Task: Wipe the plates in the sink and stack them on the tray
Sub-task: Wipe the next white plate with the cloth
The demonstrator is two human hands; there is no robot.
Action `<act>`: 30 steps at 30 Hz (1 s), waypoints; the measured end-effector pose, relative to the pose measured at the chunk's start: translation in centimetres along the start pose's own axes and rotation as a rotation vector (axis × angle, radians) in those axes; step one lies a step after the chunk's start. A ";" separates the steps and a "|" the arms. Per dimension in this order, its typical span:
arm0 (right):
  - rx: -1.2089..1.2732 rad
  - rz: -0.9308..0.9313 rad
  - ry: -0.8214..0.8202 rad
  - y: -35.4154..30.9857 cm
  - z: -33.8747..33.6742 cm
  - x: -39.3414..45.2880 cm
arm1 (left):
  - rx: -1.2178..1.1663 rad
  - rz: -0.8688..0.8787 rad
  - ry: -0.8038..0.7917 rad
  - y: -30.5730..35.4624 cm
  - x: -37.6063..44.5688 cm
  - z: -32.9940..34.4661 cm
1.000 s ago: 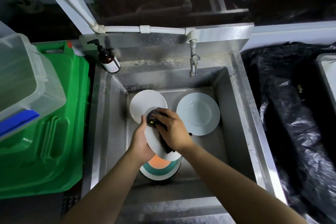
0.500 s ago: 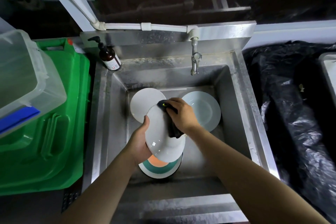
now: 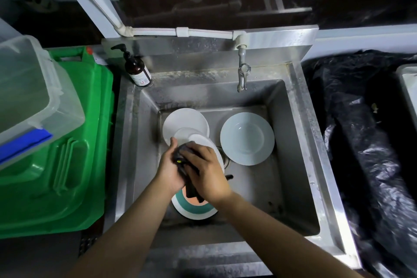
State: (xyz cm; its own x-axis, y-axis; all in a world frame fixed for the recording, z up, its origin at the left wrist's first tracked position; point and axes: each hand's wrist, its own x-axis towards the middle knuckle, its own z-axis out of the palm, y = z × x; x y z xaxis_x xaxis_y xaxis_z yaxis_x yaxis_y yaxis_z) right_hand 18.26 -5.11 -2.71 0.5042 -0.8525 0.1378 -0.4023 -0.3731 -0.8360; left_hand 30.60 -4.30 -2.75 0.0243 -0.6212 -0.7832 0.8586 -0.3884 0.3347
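Four plates sit in the sink (image 3: 293, 142): I grip the white plate (image 3: 208, 145) at its left edge with my left hand (image 3: 168, 168), tilted above the striped plate (image 3: 194, 209), while my right hand (image 3: 206, 170) presses the dark cloth (image 3: 184, 160) on it.

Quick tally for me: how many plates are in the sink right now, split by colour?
Plain white plates: 3, one at back left, one deep plate at right, one held in the hands.
Plate with teal band and orange centre: 1, lying under the hands.
Total: 4 plates.
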 end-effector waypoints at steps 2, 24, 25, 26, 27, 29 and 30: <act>-0.011 0.009 -0.010 0.7 -0.2 1.9 | -0.100 0.002 -0.036 -0.4 -0.5 0.4; 0.750 1.022 0.047 4.0 -6.6 3.5 | 1.057 0.325 -0.184 -0.4 -1.6 2.4; 0.844 1.031 0.036 3.4 -7.1 3.7 | 1.219 0.364 -0.255 -0.7 -1.5 2.5; 0.888 1.038 -0.004 2.8 -7.7 3.8 | 1.362 0.394 -0.303 -0.8 -1.2 2.5; 0.911 1.041 -0.041 2.4 -8.3 3.8 | 1.494 0.421 -0.332 -0.8 -0.8 2.3; 0.928 1.062 -0.055 2.0 -9.6 3.5 | 1.749 0.487 -0.372 -0.5 -0.6 1.9; 0.910 1.075 -0.043 1.8 -10.2 3.3 | 1.883 0.515 -0.390 -0.4 -0.7 1.8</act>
State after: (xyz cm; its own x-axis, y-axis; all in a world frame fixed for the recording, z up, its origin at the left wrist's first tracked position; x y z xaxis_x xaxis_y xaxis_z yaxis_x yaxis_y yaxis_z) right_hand 11.41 -12.37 1.61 0.2999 -0.5483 -0.7806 0.0189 0.8215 -0.5698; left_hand 29.34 -4.91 -1.38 -0.2684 -0.8757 -0.4014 -0.7216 -0.0933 0.6860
